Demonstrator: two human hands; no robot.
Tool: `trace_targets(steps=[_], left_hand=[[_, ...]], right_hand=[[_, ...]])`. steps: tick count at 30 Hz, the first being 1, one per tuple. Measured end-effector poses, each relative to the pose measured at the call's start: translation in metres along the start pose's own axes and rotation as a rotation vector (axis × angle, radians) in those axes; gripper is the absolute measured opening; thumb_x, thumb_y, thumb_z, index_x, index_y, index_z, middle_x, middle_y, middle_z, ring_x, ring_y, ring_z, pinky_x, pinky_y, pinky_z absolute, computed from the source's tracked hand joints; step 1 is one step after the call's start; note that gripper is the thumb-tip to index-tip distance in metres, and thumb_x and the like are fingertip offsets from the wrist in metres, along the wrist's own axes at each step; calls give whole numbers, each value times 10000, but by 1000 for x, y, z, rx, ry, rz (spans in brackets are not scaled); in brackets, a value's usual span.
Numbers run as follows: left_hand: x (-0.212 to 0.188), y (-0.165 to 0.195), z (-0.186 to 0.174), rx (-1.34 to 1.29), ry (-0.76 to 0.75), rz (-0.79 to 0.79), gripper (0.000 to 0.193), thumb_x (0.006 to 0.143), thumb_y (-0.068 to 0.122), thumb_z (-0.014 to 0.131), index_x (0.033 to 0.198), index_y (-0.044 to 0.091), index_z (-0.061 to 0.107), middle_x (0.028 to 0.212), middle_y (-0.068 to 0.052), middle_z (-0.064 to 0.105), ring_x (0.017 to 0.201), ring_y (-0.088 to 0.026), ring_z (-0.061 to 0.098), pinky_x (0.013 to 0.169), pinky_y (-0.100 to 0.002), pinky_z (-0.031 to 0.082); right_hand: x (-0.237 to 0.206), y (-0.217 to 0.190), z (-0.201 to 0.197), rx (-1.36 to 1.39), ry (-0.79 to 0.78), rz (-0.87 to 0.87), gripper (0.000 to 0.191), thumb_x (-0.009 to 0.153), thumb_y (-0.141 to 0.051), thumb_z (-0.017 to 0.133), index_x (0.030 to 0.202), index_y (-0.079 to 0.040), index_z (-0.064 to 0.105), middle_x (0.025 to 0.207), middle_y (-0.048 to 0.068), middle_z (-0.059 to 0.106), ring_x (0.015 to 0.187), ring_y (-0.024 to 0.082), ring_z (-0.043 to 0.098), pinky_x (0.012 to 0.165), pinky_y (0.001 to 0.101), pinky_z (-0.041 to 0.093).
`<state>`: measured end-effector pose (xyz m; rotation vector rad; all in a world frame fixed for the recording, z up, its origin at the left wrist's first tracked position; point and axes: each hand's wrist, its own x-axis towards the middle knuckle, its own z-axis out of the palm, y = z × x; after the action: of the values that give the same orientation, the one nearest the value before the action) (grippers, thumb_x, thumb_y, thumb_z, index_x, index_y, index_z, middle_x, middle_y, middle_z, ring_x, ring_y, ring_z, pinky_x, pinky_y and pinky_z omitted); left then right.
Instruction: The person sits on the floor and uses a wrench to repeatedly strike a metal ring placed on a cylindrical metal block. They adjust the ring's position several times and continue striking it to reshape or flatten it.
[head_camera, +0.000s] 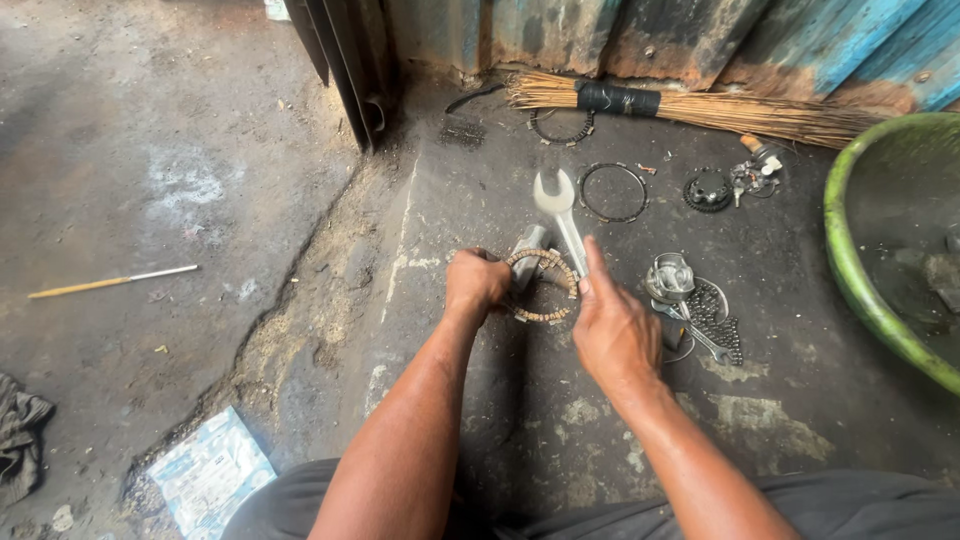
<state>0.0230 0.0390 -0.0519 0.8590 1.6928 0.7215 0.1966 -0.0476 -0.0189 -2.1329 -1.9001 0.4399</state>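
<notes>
A stained, cracked grey concrete floor (180, 200) fills the frame, with rusty blue-painted corrugated metal sheeting (700, 35) along the top right edge, in dull daylight.

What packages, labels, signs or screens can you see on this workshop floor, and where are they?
Plastic packet: flat, rectangular, pale blue and white with small print, lying on the dirty floor at lower left, beside the person's knee.
No signs, loose labels or screens show anywhere else.
</notes>
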Motion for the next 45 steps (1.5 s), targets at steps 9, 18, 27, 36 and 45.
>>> trace_targets(steps=[9, 18, 27, 36, 45], left_hand=[[2, -4, 2, -24, 53, 36, 213, 771, 40, 665, 949, -54, 735, 848, -195, 755, 641, -267, 741, 509, -391, 606], [2, -5, 1, -32, 35, 31, 228, 767, 24, 638, 946, -81, 730, 847, -219, 753, 641, -299, 744, 502, -407, 595], [-1, 0, -1, 6, 10, -2, 259, 797, 46, 627, 1012, -51, 732, 893, -192, 755, 643, -278, 755, 535, -394, 631], [3, -7, 1, 5, 49, 70, 220, 761, 44, 631, 916, -49, 757, 846, -209, 770, 643, -269, 743, 554, -396, 603], [15, -15, 6, 48, 88, 108, 234, 756, 79, 658, 935, -29, 764, 857, -202, 765, 714, -276, 757, 608, -382, 593]], right_hand=[[-2, 0, -1, 33, 77, -54, 584, 1036, -181, 501, 1595, -216, 335, 670, 32, 667, 417, 131, 526, 345, 317, 442], [-3, -2, -5, -14, 156, -90, 587, 1027, -230, 519, 1588, -270, 351, 872, 98, 769, 629, 283, 725, 529, 422, 561], [-1, -6, -13, -79, 48, -7, 542, 1040, -280, 494, 1574, -269, 400, 785, 118, 753, 631, 319, 709, 577, 471, 556], [-8, -6, -9, -1, 98, -30, 536, 1005, -263, 528, 1536, -281, 457, 896, 123, 771, 706, 348, 730, 645, 505, 564], [-4, -2, -7, 27, 82, -13, 555, 997, -263, 525, 1545, -273, 434, 912, 158, 765, 783, 384, 740, 724, 514, 568]])
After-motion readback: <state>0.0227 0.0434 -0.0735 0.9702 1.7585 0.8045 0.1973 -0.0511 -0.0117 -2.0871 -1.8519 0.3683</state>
